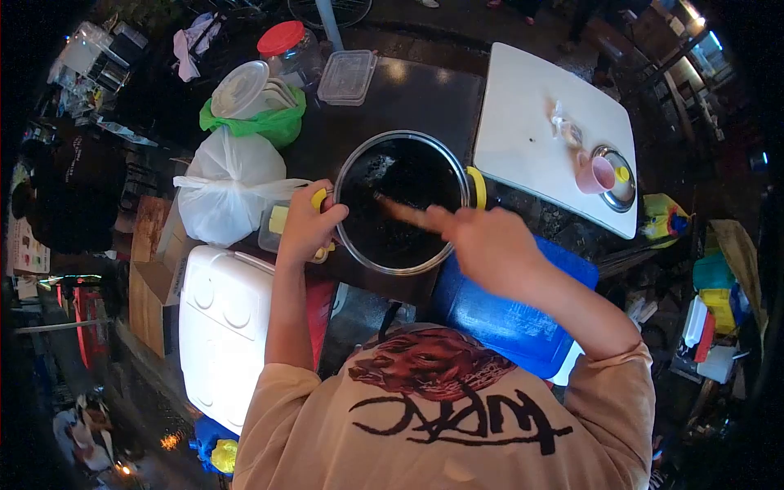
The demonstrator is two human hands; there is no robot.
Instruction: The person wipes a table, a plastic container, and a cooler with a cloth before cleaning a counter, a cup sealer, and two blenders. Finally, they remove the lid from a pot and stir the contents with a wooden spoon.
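A large metal pot (347, 238) with yellow handles stands on the dark table, and its inside looks dark with some shiny wet patches. My left hand (309, 220) is closed around the pot's left handle. Over the pot's right side, my right hand (488, 245) grips a wooden spoon (404, 214) whose far end reaches down into the pot. Whether that end is flat or bowled I cannot make out. The yellow right handle (477, 188) sticks out just beyond my right hand.
A tied white plastic bag (229, 192), a green bag (269, 126) with lids and a red-lidded jar (282, 41) stand left. A clear plastic container (347, 77) lies behind. On the white table (514, 122) is a pink cup (596, 175). White (224, 327) and blue (506, 298) coolers flank my body.
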